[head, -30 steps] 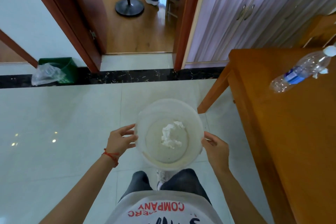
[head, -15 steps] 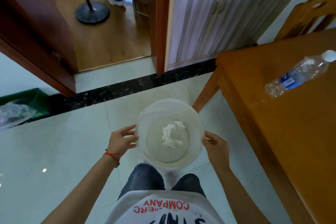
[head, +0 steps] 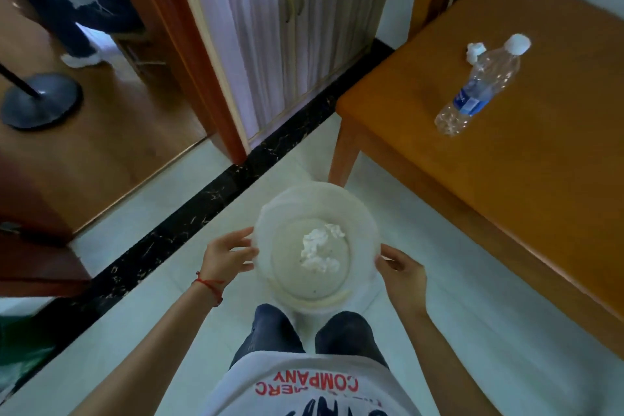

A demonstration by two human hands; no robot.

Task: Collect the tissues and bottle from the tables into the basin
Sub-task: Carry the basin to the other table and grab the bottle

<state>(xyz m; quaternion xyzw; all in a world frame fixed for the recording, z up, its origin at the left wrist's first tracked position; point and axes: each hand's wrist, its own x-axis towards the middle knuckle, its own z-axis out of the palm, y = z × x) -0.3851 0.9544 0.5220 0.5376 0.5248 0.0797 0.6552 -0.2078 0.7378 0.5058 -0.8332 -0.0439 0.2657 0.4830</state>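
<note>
Left hand (head: 227, 255) and right hand (head: 400, 275) grip basin (head: 361, 213) rim, level, keeping tissue (head: 319, 250) inside; bottle (head: 479, 89) lies at two o'clock on surface (head: 540, 196).

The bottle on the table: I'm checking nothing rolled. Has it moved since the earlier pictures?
Cannot tell. The bottle lies flat by the tissue wad on the table, as before; only the camera clearly turned.

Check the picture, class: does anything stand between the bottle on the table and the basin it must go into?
Nothing visible does. The bottle lies on the table; open floor separates it from the basin.
</note>
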